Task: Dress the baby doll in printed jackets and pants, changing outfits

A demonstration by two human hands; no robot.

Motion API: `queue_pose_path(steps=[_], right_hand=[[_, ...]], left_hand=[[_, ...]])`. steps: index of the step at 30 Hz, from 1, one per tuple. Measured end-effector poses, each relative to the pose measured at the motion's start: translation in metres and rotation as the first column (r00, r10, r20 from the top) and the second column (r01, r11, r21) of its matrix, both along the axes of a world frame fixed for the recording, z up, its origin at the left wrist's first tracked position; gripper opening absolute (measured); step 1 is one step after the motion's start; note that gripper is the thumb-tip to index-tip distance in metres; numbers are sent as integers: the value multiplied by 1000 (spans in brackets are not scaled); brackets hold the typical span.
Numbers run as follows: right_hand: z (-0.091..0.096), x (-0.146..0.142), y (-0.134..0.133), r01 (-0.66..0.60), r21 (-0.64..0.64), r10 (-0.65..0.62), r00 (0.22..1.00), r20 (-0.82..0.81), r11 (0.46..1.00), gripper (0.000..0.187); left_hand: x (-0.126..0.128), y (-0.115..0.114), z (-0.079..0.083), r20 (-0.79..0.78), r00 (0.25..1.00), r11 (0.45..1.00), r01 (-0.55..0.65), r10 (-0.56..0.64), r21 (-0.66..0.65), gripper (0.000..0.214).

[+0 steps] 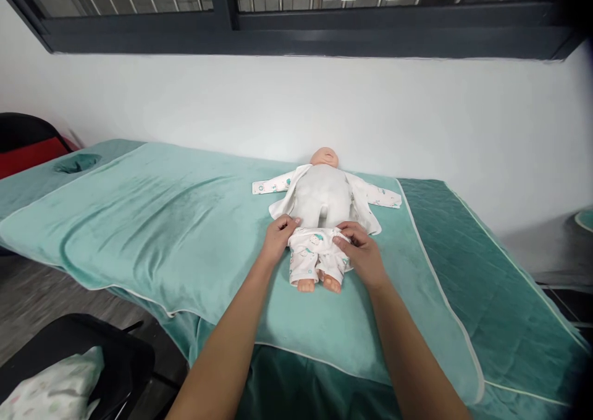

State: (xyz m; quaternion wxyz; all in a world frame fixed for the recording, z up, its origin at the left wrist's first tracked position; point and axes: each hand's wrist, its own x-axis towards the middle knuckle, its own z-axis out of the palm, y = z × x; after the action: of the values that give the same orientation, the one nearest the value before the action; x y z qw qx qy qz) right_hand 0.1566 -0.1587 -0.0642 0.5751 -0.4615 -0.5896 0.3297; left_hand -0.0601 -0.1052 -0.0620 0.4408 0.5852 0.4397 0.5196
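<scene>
A baby doll (323, 194) with a white cloth body lies on its back, its head toward the wall and its feet toward me. An open white printed jacket (382, 196) is on its arms, the front flaps spread to both sides. White printed pants (306, 256) cover its lower legs, with the toes showing at the cuffs. My left hand (280, 231) pinches the waistband at the left side. My right hand (359, 247) grips the pants at the right side of the waistband, fingers partly hidden by the cloth.
A light green sheet (185, 222) with pale piping covers the bed, over a darker green cover (467, 259). A black chair (115, 352) holding a printed cloth (60, 386) stands front left. Behind the bed are a white wall (185, 99) and a barred window.
</scene>
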Motion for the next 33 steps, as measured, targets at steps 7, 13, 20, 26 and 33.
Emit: queue_pose_path(steps=[7, 13, 20, 26, 33], right_hand=[[38, 3, 41, 153, -31, -144, 970, 195, 988, 24], [25, -9, 56, 179, -97, -147, 951, 273, 979, 31], [10, 0, 60, 104, -124, -85, 985, 150, 987, 30], [13, -5, 49, 90, -58, -88, 995, 46, 994, 28], [16, -4, 46, 19, -121, -28, 997, -72, 993, 28]], left_hand=[[2, 3, -3, -34, 999, 1000, -20, 20, -11, 48], [1, 4, -2, -33, 999, 1000, 2, -1, 9, 38], [11, 7, 7, -274, 961, 966, 54, 19, 254, 23], [19, 11, 27, -462, 856, 914, 354, -230, 201, 21], [13, 7, 55, -360, 833, 875, 477, -421, 79, 17]])
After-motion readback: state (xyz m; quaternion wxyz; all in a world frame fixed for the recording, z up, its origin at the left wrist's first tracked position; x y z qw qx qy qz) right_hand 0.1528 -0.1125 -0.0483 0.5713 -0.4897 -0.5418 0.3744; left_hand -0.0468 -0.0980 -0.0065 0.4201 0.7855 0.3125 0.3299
